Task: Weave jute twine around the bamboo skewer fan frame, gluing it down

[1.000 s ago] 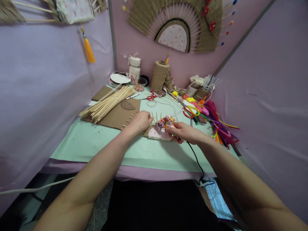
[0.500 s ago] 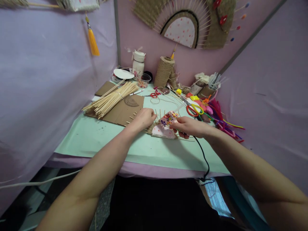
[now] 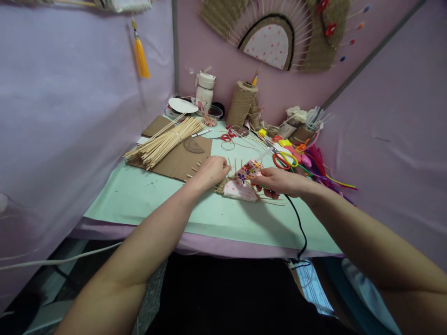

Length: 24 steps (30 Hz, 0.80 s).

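While the right hand [image 3: 281,181] grips a flowery tool [image 3: 248,171] in the middle of the frame, the left hand [image 3: 214,168] is curled up just left of it. The left hand's fingers are bent close to some thin sticks [image 3: 235,164], but I cannot tell if they pinch anything. Under the flowery tool, a small half-round piece [image 3: 240,190] lies on the green tabletop [image 3: 209,221], near the middle of the frame. It is white with pink spots, and the thin sticks poke out around it. A black cord [image 3: 301,225] runs from by the right hand toward the lower right. At the left, a bundle of sticks [image 3: 167,142] lies on flat brown cardboard [image 3: 167,174]. Right of the middle are scissors [image 3: 289,159] with red and yellow handles. A fat roll of brown string [image 3: 240,103] and a white bottle [image 3: 205,90] stand at the back. A yellow tassel [image 3: 141,58] hangs at the upper left.
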Each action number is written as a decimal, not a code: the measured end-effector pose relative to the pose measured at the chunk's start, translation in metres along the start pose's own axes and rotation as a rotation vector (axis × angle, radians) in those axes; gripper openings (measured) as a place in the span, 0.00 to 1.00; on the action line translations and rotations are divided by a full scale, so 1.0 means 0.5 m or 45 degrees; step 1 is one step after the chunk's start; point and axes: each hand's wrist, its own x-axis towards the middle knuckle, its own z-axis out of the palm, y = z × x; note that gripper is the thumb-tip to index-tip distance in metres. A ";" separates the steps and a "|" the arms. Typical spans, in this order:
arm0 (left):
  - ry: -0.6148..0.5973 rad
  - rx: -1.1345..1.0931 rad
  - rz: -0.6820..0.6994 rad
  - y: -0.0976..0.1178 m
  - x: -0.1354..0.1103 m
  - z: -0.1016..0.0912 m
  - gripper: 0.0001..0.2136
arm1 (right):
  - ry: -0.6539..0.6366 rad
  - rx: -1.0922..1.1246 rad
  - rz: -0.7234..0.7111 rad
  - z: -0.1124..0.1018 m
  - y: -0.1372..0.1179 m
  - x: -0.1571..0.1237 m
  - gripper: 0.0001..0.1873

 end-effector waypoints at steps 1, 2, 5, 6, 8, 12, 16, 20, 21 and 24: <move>0.004 -0.001 0.007 -0.001 0.001 0.001 0.15 | 0.004 -0.007 0.004 0.000 0.000 0.000 0.20; 0.007 -0.002 0.011 -0.002 0.001 0.002 0.15 | 0.008 -0.014 0.005 0.000 -0.001 0.000 0.20; 0.003 -0.008 0.008 -0.002 0.000 0.003 0.15 | 0.010 -0.026 0.008 0.000 -0.003 0.000 0.21; -0.001 -0.009 0.001 -0.001 -0.001 0.002 0.15 | 0.006 -0.026 0.003 0.000 -0.002 0.000 0.21; -0.005 -0.011 -0.009 0.000 -0.003 0.000 0.15 | -0.003 -0.033 -0.010 0.000 -0.001 0.002 0.21; -0.001 -0.013 -0.012 0.001 -0.004 -0.002 0.15 | 0.002 -0.088 -0.005 -0.002 0.002 0.004 0.23; -0.019 -0.018 -0.016 0.002 -0.004 -0.004 0.14 | 0.002 -0.145 0.001 -0.005 -0.006 -0.003 0.24; -0.023 -0.010 -0.019 0.003 -0.005 -0.006 0.15 | -0.002 -0.200 -0.004 -0.006 -0.010 -0.007 0.25; -0.023 -0.011 -0.023 0.004 -0.005 -0.006 0.15 | -0.006 -0.198 -0.017 -0.006 -0.010 -0.007 0.25; -0.023 -0.007 -0.031 0.004 -0.006 -0.007 0.15 | -0.019 -0.182 -0.056 -0.007 -0.009 -0.007 0.26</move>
